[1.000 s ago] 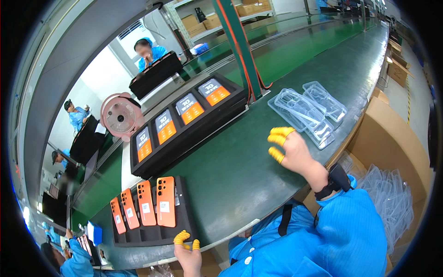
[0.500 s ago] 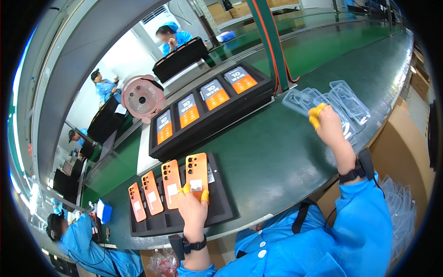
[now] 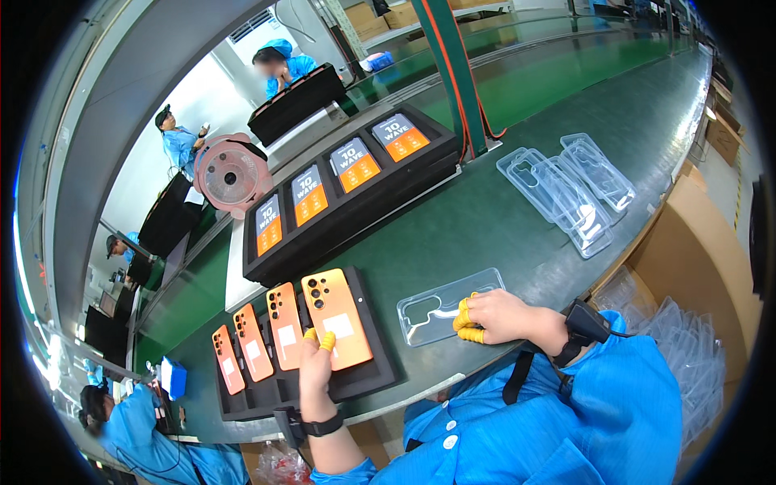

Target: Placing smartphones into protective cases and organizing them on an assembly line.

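My left hand (image 3: 315, 368), in yellow finger cots, pinches the lower left part of the rightmost orange phone (image 3: 349, 343), which lies back-up and turned over the right part of a black foam tray (image 3: 373, 362). Three more orange phones, among them one (image 3: 283, 311) beside my fingers, stand leaning in the tray's slots, each with a white label. To the right of the tray, my right hand (image 3: 493, 315), also in yellow finger cots, closes on the right end of a clear phone case (image 3: 428, 311) just at the green tabletop. Its fingertips are partly hidden.
Several clear cases (image 3: 566, 194) lie piled at the right. Behind the tray stands a black foam holder (image 3: 347, 206) with orange-and-grey boxed panels, near a green post (image 3: 453, 73). A pink fan (image 3: 233, 174), a cardboard box (image 3: 687, 242) and co-workers (image 3: 121, 412) surround the bench.
My right hand has brought one clear case from the pile toward the tray. The rightmost phone has shifted and turned in my left hand's grip.
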Demonstrator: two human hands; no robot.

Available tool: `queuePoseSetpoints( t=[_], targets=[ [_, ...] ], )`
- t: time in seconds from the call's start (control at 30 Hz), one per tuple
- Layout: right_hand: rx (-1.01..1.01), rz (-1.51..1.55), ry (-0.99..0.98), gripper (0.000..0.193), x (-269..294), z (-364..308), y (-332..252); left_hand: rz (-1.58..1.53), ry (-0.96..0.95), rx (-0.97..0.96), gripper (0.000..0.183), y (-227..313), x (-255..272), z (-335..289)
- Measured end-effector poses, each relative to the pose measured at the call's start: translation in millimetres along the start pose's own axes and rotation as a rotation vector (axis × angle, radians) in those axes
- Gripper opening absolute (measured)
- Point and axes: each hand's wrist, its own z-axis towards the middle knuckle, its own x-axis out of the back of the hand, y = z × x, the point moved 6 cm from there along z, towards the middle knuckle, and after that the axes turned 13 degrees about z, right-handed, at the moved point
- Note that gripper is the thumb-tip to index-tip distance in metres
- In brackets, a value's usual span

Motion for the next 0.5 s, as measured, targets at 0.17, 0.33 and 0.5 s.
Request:
queuePoseSetpoints(
  t=[0.17,0.33,0.5],
  targets=[
    [-0.064,0.032,-0.069,0.034,24.6,3.0,-9.9,-0.469,0.083,-0.032,0.030,26.3,2.1,-17.2],
    [-0.108,0.727,0.263,0.046,-6.6,41.1,18.1,-0.494,-0.076,-0.260,0.031,90.8,-71.8,-24.6],
    [-0.183,1.184,0.728,0.030,20.5,43.0,9.6,0.232,-0.178,-0.424,0.063,102.0,-106.0,-11.5]
  ],
)
